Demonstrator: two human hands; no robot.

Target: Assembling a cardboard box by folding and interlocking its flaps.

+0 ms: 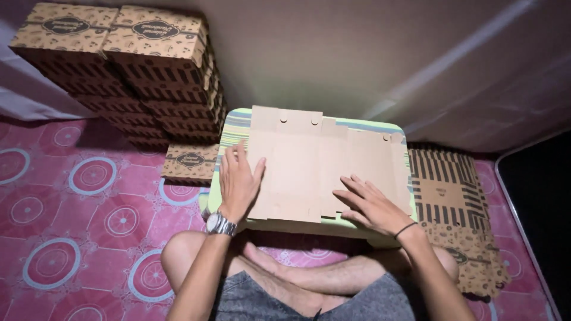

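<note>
head view, looking down over crossed bare legs [297,279] of a person seated on a pink floor mat [89,208] with ring patterns. a flat, unfolded cardboard box blank [321,160], plain brown side up, lies across a small low table [229,128] with a pale green edge and striped top, directly in front of the person. the left hand [238,178] rests palm down on the blank's left margin, partly over the table edge; its fingers are extended and lie close together, thumb set apart toward the middle of the blank, holding nothing. a metal wristwatch [220,224] sits on that wrist, and the forearm rises from the lower left. the right hand [372,205] lies palm down on the blank's near right portion, fingers spread and pointing leftward and away, fingertips touching the cardboard, nothing pinched. a thin dark band [406,229] circles that wrist; the forearm enters from the lower right.

left of the table, a tall stack of assembled printed boxes [148,77] stands against the wall, with one single printed box [190,161] on the mat just beside the table's left edge. right of the table, a pile of flat printed blanks [452,202] lies on the mat, printed side up, well apart from the right hand.
</note>
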